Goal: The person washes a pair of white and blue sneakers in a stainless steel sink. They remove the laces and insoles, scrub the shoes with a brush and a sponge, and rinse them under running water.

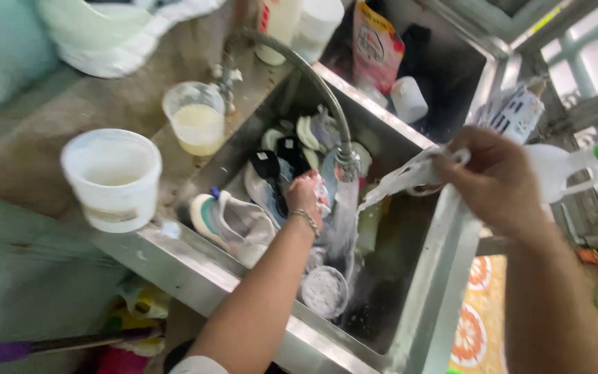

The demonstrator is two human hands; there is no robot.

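Note:
My left hand (307,196), with a bracelet on the wrist, reaches into the steel sink (420,291) and grips something pale under the running water from the curved tap (292,59). My right hand (496,181) is above the sink's right rim, closed on a white strip of cloth or lace (399,181) that stretches down toward the water. A white and teal sneaker (233,221) lies in the sink by the left wall, with black and pale insoles (271,170) behind it. A round white lid (324,291) sits low in the sink.
A white tub (113,179) and a clear cup of yellowish liquid (195,118) stand on the counter at the left. Bottles and a pink pouch (376,45) crowd the back. A white spray bottle with a green cap (576,165) is at the right. A purple-handled stick (50,346) lies low left.

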